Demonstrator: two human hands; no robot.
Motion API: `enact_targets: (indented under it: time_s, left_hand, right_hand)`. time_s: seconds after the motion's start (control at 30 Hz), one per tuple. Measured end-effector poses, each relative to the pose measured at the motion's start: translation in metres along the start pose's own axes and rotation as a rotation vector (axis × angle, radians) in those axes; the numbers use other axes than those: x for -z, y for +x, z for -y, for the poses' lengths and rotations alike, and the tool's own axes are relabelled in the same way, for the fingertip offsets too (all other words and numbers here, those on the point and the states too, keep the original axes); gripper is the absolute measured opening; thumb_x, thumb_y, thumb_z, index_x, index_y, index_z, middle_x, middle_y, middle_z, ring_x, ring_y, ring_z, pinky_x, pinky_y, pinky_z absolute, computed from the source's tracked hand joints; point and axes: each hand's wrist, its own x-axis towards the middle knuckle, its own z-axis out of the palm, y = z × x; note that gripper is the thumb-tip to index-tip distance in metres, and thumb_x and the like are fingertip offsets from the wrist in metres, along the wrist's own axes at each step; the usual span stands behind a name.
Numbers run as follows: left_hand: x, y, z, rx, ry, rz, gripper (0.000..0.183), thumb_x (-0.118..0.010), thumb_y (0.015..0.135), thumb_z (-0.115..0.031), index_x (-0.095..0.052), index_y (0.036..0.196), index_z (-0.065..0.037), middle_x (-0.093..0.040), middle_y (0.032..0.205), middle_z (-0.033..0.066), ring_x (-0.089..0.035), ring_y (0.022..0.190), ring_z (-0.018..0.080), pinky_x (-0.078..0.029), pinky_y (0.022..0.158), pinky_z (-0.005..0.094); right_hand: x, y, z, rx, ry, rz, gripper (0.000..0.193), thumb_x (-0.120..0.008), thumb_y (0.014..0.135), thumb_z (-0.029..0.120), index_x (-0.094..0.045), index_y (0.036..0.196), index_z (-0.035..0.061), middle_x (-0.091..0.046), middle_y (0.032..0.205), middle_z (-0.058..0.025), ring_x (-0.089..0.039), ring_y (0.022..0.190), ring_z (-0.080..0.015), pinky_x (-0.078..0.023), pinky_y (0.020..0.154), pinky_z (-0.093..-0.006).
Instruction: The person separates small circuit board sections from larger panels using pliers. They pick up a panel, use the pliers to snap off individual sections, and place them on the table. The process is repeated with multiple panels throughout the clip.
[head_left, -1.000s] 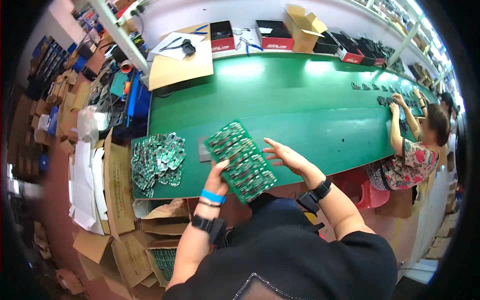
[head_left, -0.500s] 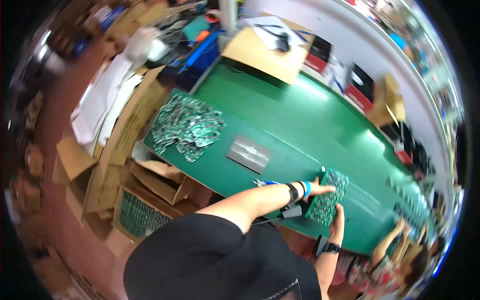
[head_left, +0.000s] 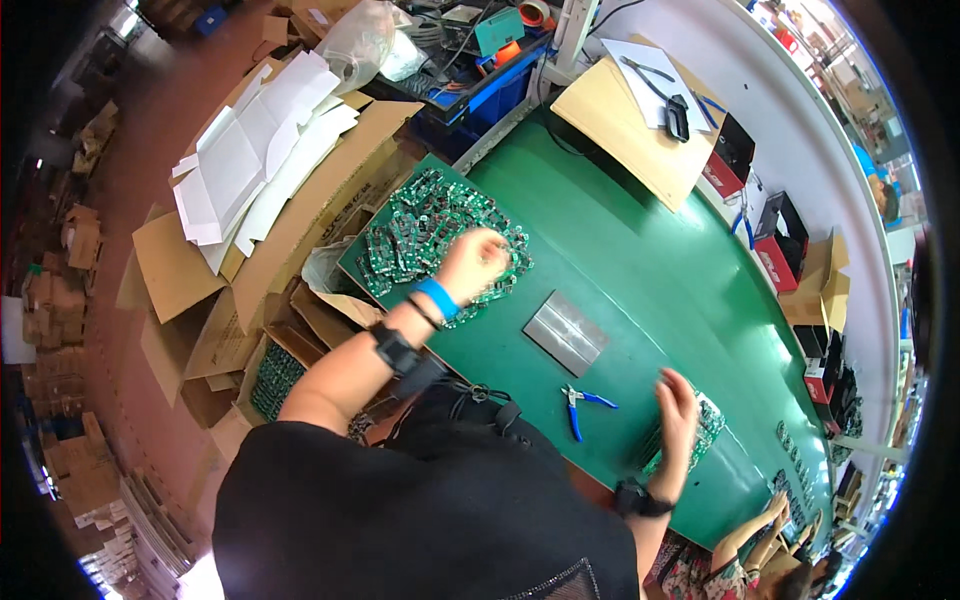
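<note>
We see our left hand (head_left: 472,265) over a loose heap of green printed circuit boards (head_left: 412,225), piled at the left end of the smooth green desk (head_left: 655,290), probably for easy reach; blur means we cannot tell whether its fingers grip one. Rightward lie a flat grey metal plate (head_left: 566,332) and blue-handled metal pliers (head_left: 574,405), likely kept between both hands for access. Our right hand (head_left: 679,412), fingers loosely extended and released, hangs at a green circuit-board stack (head_left: 710,428), perhaps squared up to save space.
</note>
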Motion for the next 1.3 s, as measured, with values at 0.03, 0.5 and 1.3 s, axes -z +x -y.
enact_targets:
  time_s: [0.03, 0.5, 1.3]
  left_hand:
    - [0.033, 0.007, 0.003, 0.024, 0.197, -0.063, 0.025, -0.070, 0.076, -0.013, -0.063, 0.098, -0.003, -0.064, 0.088, 0.0084, -0.062, 0.081, 0.0180, -0.050, 0.076, 0.0318]
    - [0.095, 0.056, 0.046, 0.074, 0.906, 0.432, 0.097, -0.087, 0.054, -0.038, -0.039, 0.135, -0.011, -0.052, 0.125, 0.0144, -0.043, 0.122, 0.0333, -0.037, 0.101, 0.0470]
    - [0.101, 0.075, 0.053, 0.127, 0.105, 0.439, 0.068, -0.080, 0.071, -0.017, -0.047, 0.127, 0.003, -0.055, 0.124, 0.0151, -0.051, 0.116, 0.0231, -0.040, 0.099, 0.0336]
  right_hand:
    - [-0.033, 0.018, 0.007, 0.063, -0.058, 0.173, 0.029, -0.063, 0.085, 0.010, -0.063, 0.113, 0.0019, -0.063, 0.093, -0.0045, -0.058, 0.084, -0.0129, -0.047, 0.075, -0.0258]
    - [-0.286, 0.116, 0.073, 0.748, -0.839, 0.498, 0.097, -0.080, 0.056, 0.007, -0.031, 0.140, 0.0097, -0.044, 0.135, -0.0100, -0.040, 0.127, -0.0285, -0.037, 0.099, -0.0466]
    - [-0.272, 0.125, 0.056, 0.904, -0.767, 0.528, 0.071, -0.080, 0.055, 0.008, -0.047, 0.118, 0.0115, -0.061, 0.102, -0.0073, -0.052, 0.107, -0.0292, -0.037, 0.096, -0.0477]
